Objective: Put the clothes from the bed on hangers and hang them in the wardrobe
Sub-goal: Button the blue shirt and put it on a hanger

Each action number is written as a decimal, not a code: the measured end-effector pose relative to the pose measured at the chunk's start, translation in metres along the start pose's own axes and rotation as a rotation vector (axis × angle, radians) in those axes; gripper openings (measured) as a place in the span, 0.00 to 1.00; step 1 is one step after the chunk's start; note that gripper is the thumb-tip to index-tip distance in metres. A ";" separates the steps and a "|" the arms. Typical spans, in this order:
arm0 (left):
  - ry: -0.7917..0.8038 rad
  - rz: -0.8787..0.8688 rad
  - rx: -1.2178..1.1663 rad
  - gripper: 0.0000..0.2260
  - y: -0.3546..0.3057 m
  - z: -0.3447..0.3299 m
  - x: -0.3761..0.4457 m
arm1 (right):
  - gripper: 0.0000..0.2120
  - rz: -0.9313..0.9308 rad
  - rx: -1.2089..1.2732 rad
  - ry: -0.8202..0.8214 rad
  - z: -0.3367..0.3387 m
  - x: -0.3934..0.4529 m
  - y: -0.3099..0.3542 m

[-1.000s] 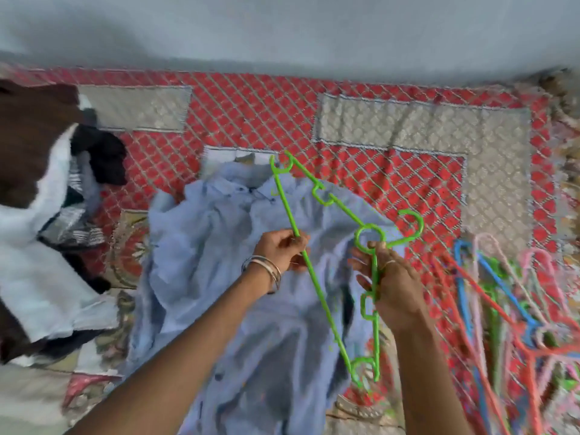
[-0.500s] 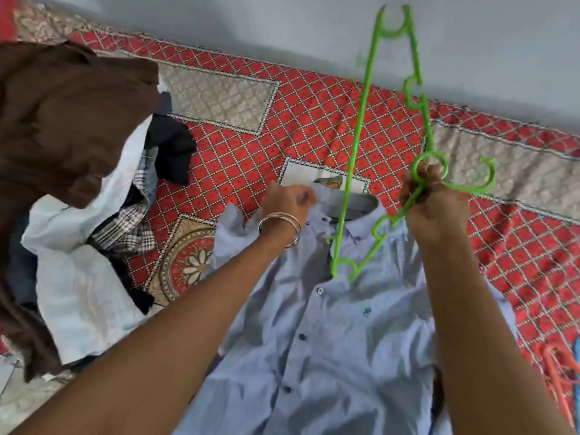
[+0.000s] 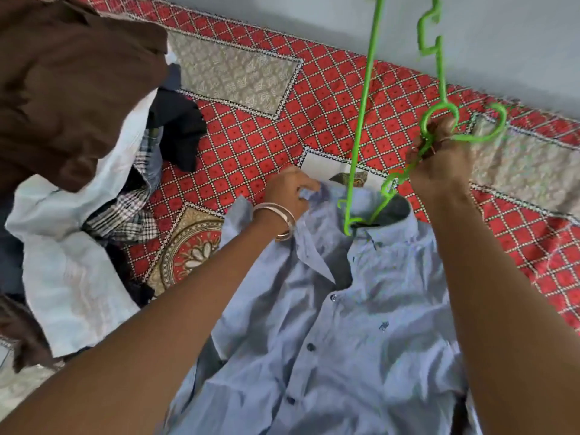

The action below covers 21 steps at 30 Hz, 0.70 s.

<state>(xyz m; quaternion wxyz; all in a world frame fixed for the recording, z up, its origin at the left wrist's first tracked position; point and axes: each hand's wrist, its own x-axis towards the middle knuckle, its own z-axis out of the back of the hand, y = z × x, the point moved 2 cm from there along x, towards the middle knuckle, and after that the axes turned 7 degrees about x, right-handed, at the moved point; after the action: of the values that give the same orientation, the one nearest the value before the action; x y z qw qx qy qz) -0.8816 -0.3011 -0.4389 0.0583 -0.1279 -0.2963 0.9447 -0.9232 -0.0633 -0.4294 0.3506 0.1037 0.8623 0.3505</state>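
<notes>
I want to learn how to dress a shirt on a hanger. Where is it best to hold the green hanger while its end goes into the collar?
Probably at the neck below the hook, as the right hand grips the green hanger, from the hook side. The hanger stands tilted, one end low in the blue shirt collar, so both long arms stay free. The left hand holds the collar open.

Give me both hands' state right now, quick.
Left hand: closed, pinching the blue shirt at the collar.
Right hand: closed, gripping the green hanger near its hook.
</notes>
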 end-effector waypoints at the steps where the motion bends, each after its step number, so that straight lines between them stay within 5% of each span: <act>1: -0.003 -0.002 -0.031 0.16 0.001 0.004 -0.001 | 0.17 -0.027 -0.038 0.000 0.001 0.000 0.002; 14: 0.051 0.186 -0.467 0.20 -0.024 0.010 0.002 | 0.12 -0.023 -0.179 0.266 -0.023 -0.029 0.011; 21: 0.087 0.226 -0.457 0.21 -0.023 0.009 -0.002 | 0.26 -0.058 -0.048 0.361 -0.015 -0.038 0.011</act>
<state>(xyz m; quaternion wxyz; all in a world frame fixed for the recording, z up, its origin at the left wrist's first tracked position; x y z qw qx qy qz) -0.8810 -0.2872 -0.4182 -0.0656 -0.2106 -0.4830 0.8474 -0.9060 -0.0793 -0.3937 0.2027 0.0057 0.9052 0.3736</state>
